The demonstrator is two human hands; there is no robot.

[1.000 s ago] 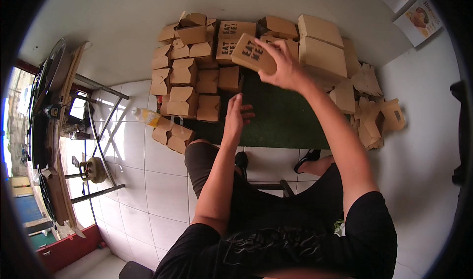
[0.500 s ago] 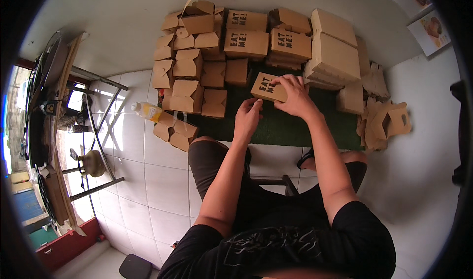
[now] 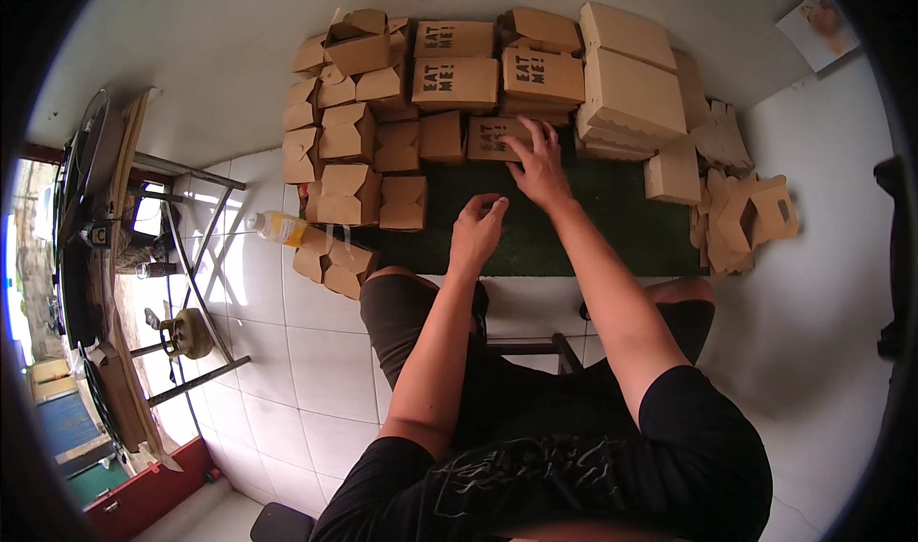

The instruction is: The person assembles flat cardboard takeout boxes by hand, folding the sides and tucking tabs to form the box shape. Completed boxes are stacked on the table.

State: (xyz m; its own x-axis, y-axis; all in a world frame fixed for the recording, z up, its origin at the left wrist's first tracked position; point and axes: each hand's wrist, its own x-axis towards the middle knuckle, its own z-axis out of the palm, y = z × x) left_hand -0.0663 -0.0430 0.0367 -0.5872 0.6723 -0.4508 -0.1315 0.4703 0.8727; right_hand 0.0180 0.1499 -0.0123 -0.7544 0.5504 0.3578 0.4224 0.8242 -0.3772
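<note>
A closed brown cardboard takeaway box (image 3: 486, 139) with dark lettering on its lid lies on the dark green tabletop (image 3: 574, 226), against the far rows of boxes. Over its right end is my right hand (image 3: 540, 171), fingers spread and bent, the fingertips at the lid and the thumb by the front edge. Whether they still touch the box is hard to tell. My left hand (image 3: 476, 228) hovers nearer to me above the green surface, fingers curled in with the thumb close to them and nothing seen in them.
Brown folded boxes (image 3: 346, 196) are stacked along the left side. Larger lettered boxes (image 3: 454, 83) stand behind. At right are tall pale boxes (image 3: 636, 92) and flat unfolded cartons (image 3: 741, 221). A bottle of yellow liquid (image 3: 279, 227) is at the left edge.
The lettered box has moved away from me and a little left, down beside the other boxes. My right hand went with it and loosened. My left hand has come off the box.
</note>
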